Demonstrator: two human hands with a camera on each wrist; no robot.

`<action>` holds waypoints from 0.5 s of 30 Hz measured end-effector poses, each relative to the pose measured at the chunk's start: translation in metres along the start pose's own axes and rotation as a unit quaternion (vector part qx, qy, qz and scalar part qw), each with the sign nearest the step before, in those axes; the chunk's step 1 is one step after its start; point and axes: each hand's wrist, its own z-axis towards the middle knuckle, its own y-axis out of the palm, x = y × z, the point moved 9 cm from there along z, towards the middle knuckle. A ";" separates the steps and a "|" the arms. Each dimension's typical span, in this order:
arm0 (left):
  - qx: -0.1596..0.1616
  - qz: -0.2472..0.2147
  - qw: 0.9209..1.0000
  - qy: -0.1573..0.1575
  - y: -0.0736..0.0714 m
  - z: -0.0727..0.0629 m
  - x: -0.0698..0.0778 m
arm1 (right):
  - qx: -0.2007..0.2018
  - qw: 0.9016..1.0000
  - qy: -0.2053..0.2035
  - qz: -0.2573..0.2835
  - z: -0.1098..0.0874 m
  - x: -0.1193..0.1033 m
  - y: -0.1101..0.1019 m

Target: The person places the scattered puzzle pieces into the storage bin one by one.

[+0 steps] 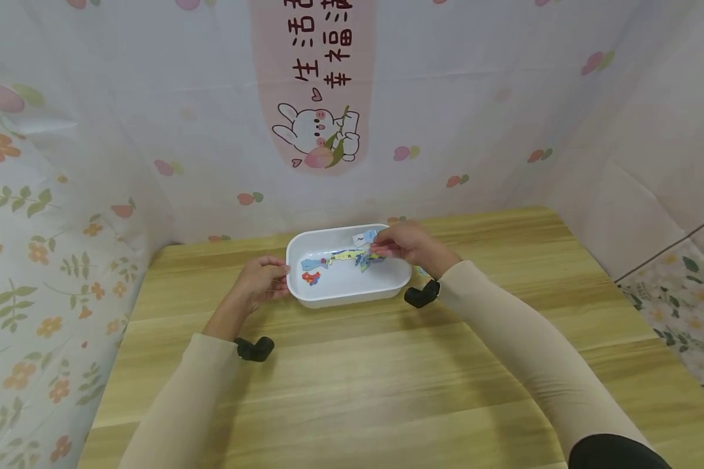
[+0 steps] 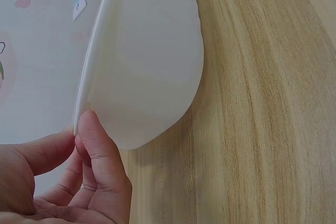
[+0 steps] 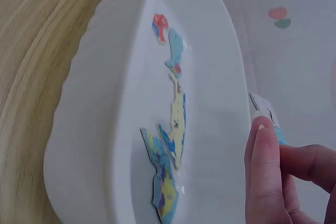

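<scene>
A white plastic tray (image 1: 352,286) with rounded corners stands at the back of the table. My left hand (image 1: 261,281) pinches its left rim between thumb and fingers, which the left wrist view shows closely. Over the tray's back right part, my right hand (image 1: 407,241) pinches a flat light blue and white cutout piece (image 3: 266,107). Inside the tray lie several flat coloured pieces: a red and blue one (image 3: 160,27), a light blue one (image 3: 176,51), a pale yellow one with blue edges (image 3: 178,114), and a blue, yellow and purple one (image 3: 166,182).
Beyond the wooden table (image 1: 352,391) hangs a white printed cloth (image 1: 446,117) with a rabbit picture. Something small and light-coloured (image 1: 424,272) lies right of the tray, mostly hidden by the right wrist. Black wrist cameras (image 1: 255,349) sit below both hands.
</scene>
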 end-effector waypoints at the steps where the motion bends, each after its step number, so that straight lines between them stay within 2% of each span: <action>1: -0.001 0.001 1.000 0.000 0.000 0.000 0.001 | 0.002 1.000 0.001 0.000 0.002 0.001 0.002; 15: -0.001 -0.001 1.000 -0.003 0.000 -0.001 0.002 | 0.010 1.000 0.019 0.018 0.016 0.016 0.030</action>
